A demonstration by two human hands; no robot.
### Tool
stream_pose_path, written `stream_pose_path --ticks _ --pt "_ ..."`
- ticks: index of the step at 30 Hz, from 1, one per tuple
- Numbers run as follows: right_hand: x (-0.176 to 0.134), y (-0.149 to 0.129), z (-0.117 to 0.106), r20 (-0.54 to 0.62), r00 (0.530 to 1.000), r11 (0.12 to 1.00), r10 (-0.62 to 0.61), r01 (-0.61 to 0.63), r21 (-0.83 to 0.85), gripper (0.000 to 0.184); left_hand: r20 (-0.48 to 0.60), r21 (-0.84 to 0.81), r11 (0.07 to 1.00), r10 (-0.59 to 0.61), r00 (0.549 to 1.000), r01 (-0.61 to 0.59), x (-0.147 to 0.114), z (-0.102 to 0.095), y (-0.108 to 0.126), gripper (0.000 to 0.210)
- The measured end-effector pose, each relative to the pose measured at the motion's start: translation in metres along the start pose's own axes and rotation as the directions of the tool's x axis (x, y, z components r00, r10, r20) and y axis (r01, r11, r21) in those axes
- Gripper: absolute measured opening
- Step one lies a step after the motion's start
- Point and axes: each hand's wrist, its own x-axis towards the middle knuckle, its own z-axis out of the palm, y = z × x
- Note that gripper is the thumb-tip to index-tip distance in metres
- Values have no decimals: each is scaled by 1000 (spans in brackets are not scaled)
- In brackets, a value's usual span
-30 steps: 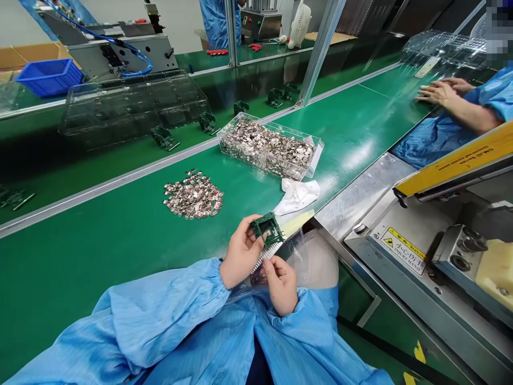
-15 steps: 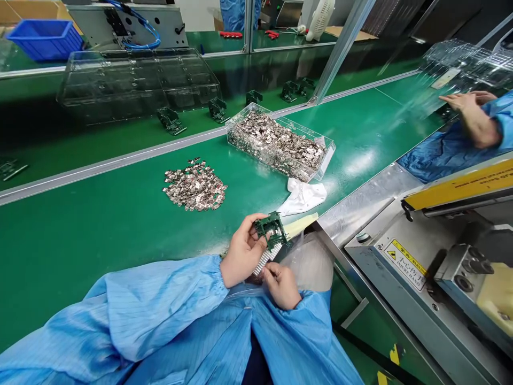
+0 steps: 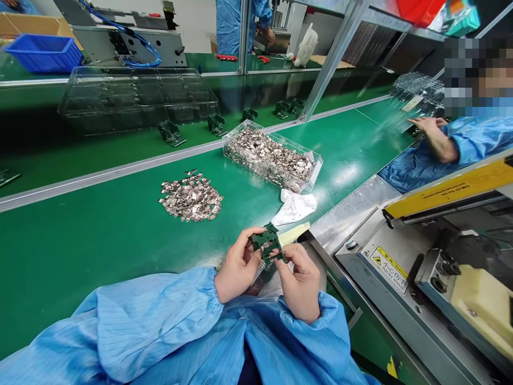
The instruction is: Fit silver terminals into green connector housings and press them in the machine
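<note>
Low in front of my body, my left hand [image 3: 239, 264] pinches a small green plastic frame [image 3: 265, 241] by its left side, thumb below and fingers above. My right hand [image 3: 300, 280] is closed at the frame's lower right edge, its thumb and forefinger touching it. Whether a small piece sits between those right fingertips is hidden. Beneath both hands lies a clear plastic bag [image 3: 272, 284], partly covered, with brownish contents. Beyond them on the green table [image 3: 100, 235] are a loose pile of small silver metal pieces [image 3: 191, 197] and a clear box [image 3: 316, 170] full of similar pieces.
A white cloth-like item [image 3: 295, 207] and a pale yellow strip [image 3: 294, 233] lie near the table edge. Several green frames [image 3: 171, 133] stand beyond the metal rail [image 3: 120, 160]. At right are a machine [image 3: 385, 256] and a co-worker's hand [image 3: 436, 136].
My right hand has risen from below the green frame to its right edge, and the frame has tilted. The view has shifted, bringing more of the co-worker into sight.
</note>
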Motion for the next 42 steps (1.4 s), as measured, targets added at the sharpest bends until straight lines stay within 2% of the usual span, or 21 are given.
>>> stream_pose_path --ticks 5,9,12,14,16,18,20,23,25,26,28,30,31,32,33,35,36,37,38,39,42 --pt "2 -4 13 -80 996 992 -27 17 -123 10 49 58 998 16 999 -19 -2 -2 1 36" --pt "3 -2 15 -86 996 992 24 -34 -123 17 34 131 991 11 999 -15 -3 -2 2 35" --pt "4 3 17 -100 987 991 127 -130 -31 16 36 144 989 17 999 -22 -3 -1 2 33" --pt "5 7 19 -100 971 973 218 -208 95 17 48 131 991 20 999 -26 -3 -1 1 32" --pt "4 10 19 -67 955 935 289 -267 235 23 71 99 995 15 997 -22 -2 -2 0 32" --pt "2 11 13 -9 953 901 303 -283 327 25 88 58 998 7 996 -12 0 -4 2 34" --pt "-1 10 0 52 970 913 236 -239 330 31 108 28 1000 -7 994 4 2 -7 8 36" --pt "-9 3 -32 159 986 972 44 -80 222 66 254 26 1000 -23 967 17 6 -6 28 37" --pt "-17 -3 -58 166 984 988 -70 45 149 71 436 78 997 -16 900 -21 12 1 48 38" --pt "-23 -6 -72 145 984 988 -107 89 126 69 538 110 993 -24 842 -42 16 7 58 41" --pt "-37 -10 -102 81 988 987 -135 127 97 63 732 132 990 -58 679 -58 30 24 77 53" --pt "-56 -12 -136 -33 993 991 -113 115 63 61 859 99 994 -64 508 -41 48 51 93 61" --pt "-67 -13 -154 -140 985 994 -100 105 30 60 887 68 996 -37 459 -50 57 69 98 61" --pt "-78 -13 -172 -292 952 996 -94 92 -19 59 896 36 996 6 443 -86 65 89 103 59" --pt "-89 -12 -191 -476 872 993 -112 81 -87 59 892 7 988 65 448 -157 72 111 107 55" --pt "-106 -10 -227 -769 616 977 -170 6 -212 62 859 -59 935 227 460 -351 81 160 112 49" --pt "-112 -8 -243 -844 504 967 -186 -56 -247 64 836 -93 892 312 451 -443 83 185 113 48" --pt "-116 -6 -259 -881 435 958 -185 -120 -261 68 815 -121 849 381 437 -515 84 210 114 50" --pt "-120 -3 -272 -897 412 951 -162 -179 -254 71 797 -138 817 428 426 -560 84 234 116 54" --pt "-122 -1 -284 -902 414 944 -119 -234 -232 73 788 -146 801 449 421 -581 83 256 117 60" --pt "-125 4 -309 -901 433 941 5 -307 -143 75 826 -103 832 377 419 -545 81 305 122 77"
